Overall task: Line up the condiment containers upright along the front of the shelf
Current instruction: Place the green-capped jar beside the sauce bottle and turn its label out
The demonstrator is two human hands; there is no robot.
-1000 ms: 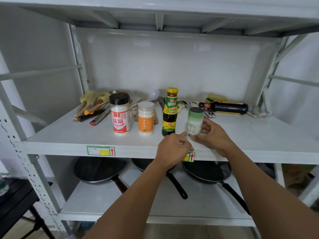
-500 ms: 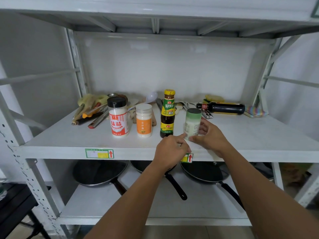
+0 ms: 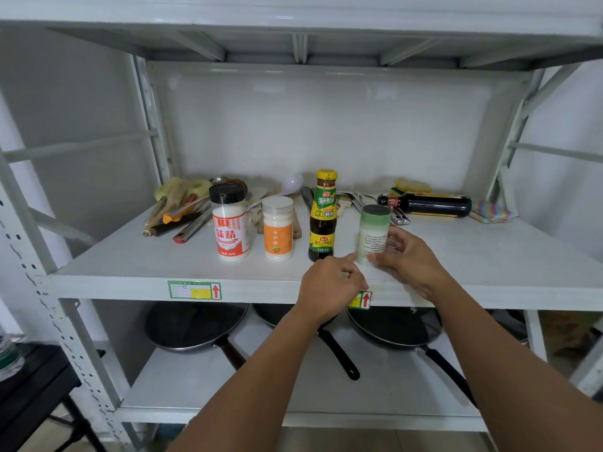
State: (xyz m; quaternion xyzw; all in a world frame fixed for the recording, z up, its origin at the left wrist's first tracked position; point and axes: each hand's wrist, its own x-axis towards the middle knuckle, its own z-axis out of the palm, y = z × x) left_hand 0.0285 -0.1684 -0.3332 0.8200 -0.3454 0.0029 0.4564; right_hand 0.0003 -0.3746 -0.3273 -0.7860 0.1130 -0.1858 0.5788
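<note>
Right fingers point(image 3: 390, 247): we see them spread and loosely curled around the right side and back of the green-capped jar, touching its lower half.
Left fingers point(image 3: 350, 260): curled inward, the tips reaching the jar's lower left edge; whether they press it we cannot tell.
Right hand point(image 3: 411, 262): it cups the jar from the right, forearm running down to the lower right.
Left hand point(image 3: 329, 285): it sits over the shelf's front edge, knuckles up.
Green-capped jar point(image 3: 373, 234): a small upright cylinder, pale translucent plastic with white contents, a dull green cap and a printed label; it stands near the front of the shelf, rightmost in the row.
Sauce bottle point(image 3: 323, 216): tall dark glass, yellow cap, green and yellow label, upright just left of the jar.
Orange-label jar point(image 3: 278, 228): short, clear lid, white contents, upright.
Black-capped jar point(image 3: 230, 223): white, red-and-white label, upright at the row's left end.
Dark bottle point(image 3: 427, 205): lying on its side near the back right.
Shelf point(image 3: 130, 256): smooth white painted metal.
Pans point(image 3: 195, 324): black, round, on the tier below.
</note>
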